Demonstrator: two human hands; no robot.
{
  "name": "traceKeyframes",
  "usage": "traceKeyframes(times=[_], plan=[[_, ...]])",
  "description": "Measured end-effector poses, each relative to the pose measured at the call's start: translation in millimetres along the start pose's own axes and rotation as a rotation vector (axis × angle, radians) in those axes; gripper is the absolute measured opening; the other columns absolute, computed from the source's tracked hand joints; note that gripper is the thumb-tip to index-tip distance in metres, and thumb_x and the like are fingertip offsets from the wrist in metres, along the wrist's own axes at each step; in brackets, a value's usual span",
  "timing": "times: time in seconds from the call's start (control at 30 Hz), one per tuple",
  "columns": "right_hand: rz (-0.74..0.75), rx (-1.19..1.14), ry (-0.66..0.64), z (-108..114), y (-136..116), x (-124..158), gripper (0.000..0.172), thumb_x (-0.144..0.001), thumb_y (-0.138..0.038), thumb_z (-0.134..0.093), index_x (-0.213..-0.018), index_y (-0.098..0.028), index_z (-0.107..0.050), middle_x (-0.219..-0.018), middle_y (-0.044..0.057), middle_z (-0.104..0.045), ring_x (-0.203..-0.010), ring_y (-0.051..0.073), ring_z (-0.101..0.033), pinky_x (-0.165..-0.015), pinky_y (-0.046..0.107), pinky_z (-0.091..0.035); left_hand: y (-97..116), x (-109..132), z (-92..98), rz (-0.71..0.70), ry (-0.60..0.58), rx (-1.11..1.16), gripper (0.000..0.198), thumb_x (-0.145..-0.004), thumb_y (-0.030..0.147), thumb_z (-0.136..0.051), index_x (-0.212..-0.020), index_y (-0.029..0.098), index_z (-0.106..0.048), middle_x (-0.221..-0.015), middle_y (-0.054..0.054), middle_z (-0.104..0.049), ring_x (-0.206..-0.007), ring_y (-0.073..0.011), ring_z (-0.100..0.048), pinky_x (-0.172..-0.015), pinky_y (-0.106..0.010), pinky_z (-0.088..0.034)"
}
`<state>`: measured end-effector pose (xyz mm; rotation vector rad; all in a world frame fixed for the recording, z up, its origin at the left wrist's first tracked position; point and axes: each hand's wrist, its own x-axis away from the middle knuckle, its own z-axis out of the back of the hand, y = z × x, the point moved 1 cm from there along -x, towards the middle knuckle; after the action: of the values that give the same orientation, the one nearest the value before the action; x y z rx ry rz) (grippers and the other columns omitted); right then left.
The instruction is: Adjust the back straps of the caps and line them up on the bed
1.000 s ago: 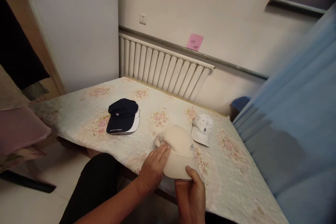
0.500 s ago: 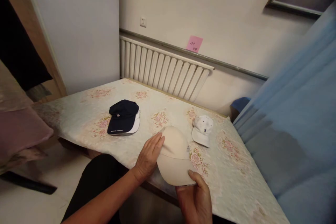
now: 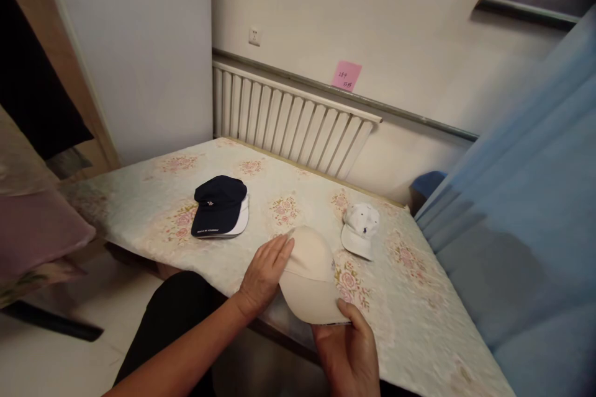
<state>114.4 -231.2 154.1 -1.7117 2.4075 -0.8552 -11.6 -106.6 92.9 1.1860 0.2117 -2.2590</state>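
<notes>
A cream baseball cap [image 3: 311,270] is held just over the near edge of the bed, its brim towards me. My left hand [image 3: 266,270] holds the cap's left side, fingers together along the crown and its thumb hidden. At the brim's right corner, my right hand [image 3: 349,344] pinches it, thumb on top and fingers underneath. A dark navy cap [image 3: 218,201] lies farther left, stacked over a white cap [image 3: 243,221] whose brim edge shows. To the right of the cream cap rests another white cap [image 3: 361,229] with a small dark logo.
The bed [image 3: 153,214] has a pale floral cover. Behind it runs a white radiator [image 3: 288,121] along the wall. A blue curtain [image 3: 526,198] hangs at the right. A pink cloth [image 3: 41,229] is at the left, and my knee [image 3: 181,304] is by the bed's edge.
The cream cap and both hands have barely shifted, with the brim slightly higher in view. The other caps stay where they were.
</notes>
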Motion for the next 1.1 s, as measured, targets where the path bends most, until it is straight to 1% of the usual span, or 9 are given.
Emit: traceKeyframes(times=[0.13,0.23,0.33,0.4,0.5,0.57,0.7,0.87,1.1], plan=[[0.032,0.032,0.041,2.8,-2.8,-1.3,0.066,-0.069,-0.015,-0.057,-0.133,-0.024,-0.041,-0.114,0.005,-0.065,-0.109,0.025,-0.058,-0.097,0.052,-0.041,9.6,13.9,4.8,0.298,0.087,0.216,0.047,-0.084,0.008,-0.039,-0.131,0.013,-0.041,-0.124,-0.016,-0.053,-0.119,-0.0254,-0.046,-0.100,-0.047,-0.039],[0.053,0.061,0.016,5.6,-3.7,-3.0,0.066,-0.069,-0.015,-0.058,-0.132,-0.025,-0.042,-0.114,0.005,-0.066,-0.110,0.024,-0.057,-0.097,0.051,-0.041,16.4,23.2,10.4,0.740,0.142,0.563,0.027,-0.081,0.018,-0.049,-0.108,0.015,-0.056,-0.102,-0.010,-0.061,-0.100,-0.0233,-0.056,-0.092,-0.042,-0.044],[0.058,0.077,0.019,8.3,-1.9,-5.5,0.063,-0.070,-0.017,-0.058,-0.132,-0.024,-0.043,-0.112,0.005,-0.066,-0.108,0.024,-0.058,-0.097,0.050,-0.041,22.1,22.2,13.3,1.213,0.078,1.131,0.022,-0.079,0.035,-0.059,-0.089,0.015,-0.061,-0.086,-0.008,-0.065,-0.086,-0.0213,-0.062,-0.082,-0.036,-0.049],[0.048,0.072,0.020,9.8,1.2,-7.0,0.063,-0.071,-0.018,-0.058,-0.132,-0.023,-0.043,-0.111,0.006,-0.067,-0.107,0.024,-0.059,-0.097,0.051,-0.041,26.2,14.8,13.7,1.402,-0.016,1.566,0.029,-0.080,0.039,-0.061,-0.092,0.013,-0.062,-0.089,-0.010,-0.068,-0.086,-0.0218,-0.064,-0.082,-0.035,-0.049],[0.028,0.058,0.010,11.7,7.2,-7.0,0.064,-0.071,-0.018,-0.057,-0.134,-0.023,-0.041,-0.110,0.006,-0.067,-0.106,0.025,-0.059,-0.096,0.052,-0.042,29.8,0.2,13.1,1.533,0.003,1.953,0.033,-0.082,0.033,-0.060,-0.109,0.013,-0.059,-0.098,-0.012,-0.069,-0.094,-0.0229,-0.064,-0.088,-0.035,-0.047],[0.010,0.060,0.006,12.9,11.1,-5.7,0.065,-0.072,-0.018,-0.056,-0.135,-0.024,-0.040,-0.111,0.006,-0.066,-0.106,0.025,-0.059,-0.095,0.052,-0.042,31.0,-7.4,11.1,1.608,0.066,2.045,0.037,-0.083,0.028,-0.059,-0.116,0.012,-0.056,-0.100,-0.012,-0.070,-0.097,-0.0241,-0.064,-0.091,-0.037,-0.046],[0.004,0.096,-0.023,15.4,16.3,-3.3,0.065,-0.074,-0.021,-0.055,-0.136,-0.025,-0.038,-0.114,0.006,-0.065,-0.104,0.025,-0.060,-0.095,0.052,-0.042,32.7,-14.9,4.7,1.689,0.028,2.167,0.049,-0.081,0.033,-0.060,-0.122,0.007,-0.052,-0.102,-0.016,-0.069,-0.098,-0.0291,-0.064,-0.094,-0.042,-0.044],[0.031,0.152,-0.068,18.6,19.0,-4.1,0.064,-0.075,-0.025,-0.055,-0.136,-0.025,-0.039,-0.116,0.006,-0.065,-0.103,0.025,-0.061,-0.093,0.051,-0.043,30.6,-20.0,-1.2,1.680,-0.013,2.209,0.050,-0.081,0.034,-0.059,-0.121,0.005,-0.053,-0.099,-0.016,-0.070,-0.096,-0.0294,-0.065,-0.093,-0.043,-0.044],[0.037,0.152,-0.063,20.4,21.4,-4.4,0.063,-0.075,-0.023,-0.054,-0.137,-0.025,-0.038,-0.116,0.005,-0.065,-0.102,0.024,-0.061,-0.094,0.050,-0.043,27.8,-24.3,-7.9,1.757,-0.064,2.115,0.047,-0.080,0.032,-0.059,-0.117,0.004,-0.056,-0.089,-0.015,-0.072,-0.088,-0.0285,-0.068,-0.088,-0.041,-0.048]])
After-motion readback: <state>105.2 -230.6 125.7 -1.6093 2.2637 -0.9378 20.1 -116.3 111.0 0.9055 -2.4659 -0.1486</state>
